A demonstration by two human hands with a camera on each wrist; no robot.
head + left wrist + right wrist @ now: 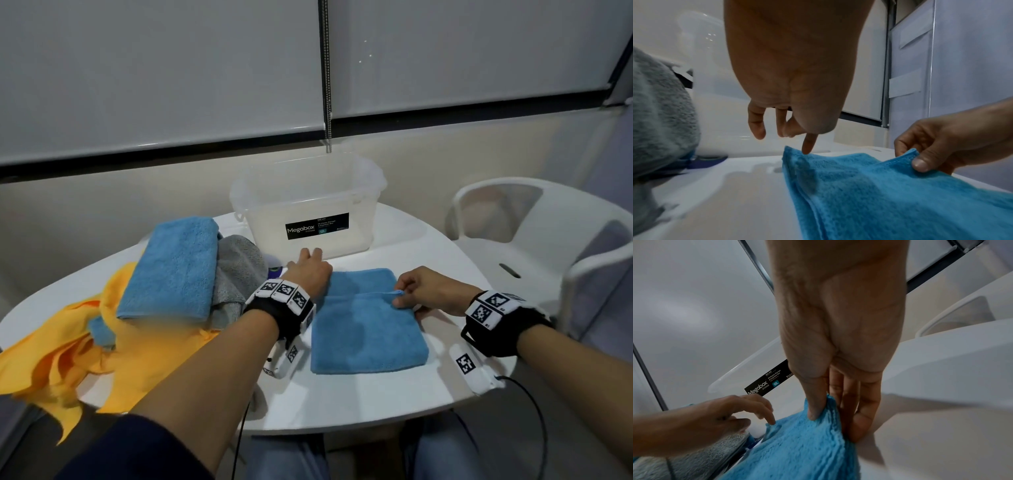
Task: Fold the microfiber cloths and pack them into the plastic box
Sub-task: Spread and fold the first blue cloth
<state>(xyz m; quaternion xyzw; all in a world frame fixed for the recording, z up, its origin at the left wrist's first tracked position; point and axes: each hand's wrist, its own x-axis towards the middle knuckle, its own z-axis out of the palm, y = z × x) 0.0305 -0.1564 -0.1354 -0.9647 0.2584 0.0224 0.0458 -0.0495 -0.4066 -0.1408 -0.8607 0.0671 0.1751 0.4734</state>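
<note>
A blue microfiber cloth (366,325) lies flat in the middle of the white table (376,401), its far part doubled over with a fold edge across it. My right hand (399,297) pinches the right end of that edge between thumb and fingers; the right wrist view shows the thumb on top of the cloth (797,451). My left hand (308,263) hovers at the cloth's far left corner with loose fingers, its index fingertip (806,150) touching the corner of the cloth (879,194). The clear plastic box (270,222) with a black Megabox label stands just behind the cloth, and nothing shows inside it.
A pile at the left of the table holds a folded blue cloth (174,267), a grey cloth (236,270) and several yellow cloths (85,342) hanging over the edge. A white plastic chair (534,240) stands at the right. Window blinds hang behind the box.
</note>
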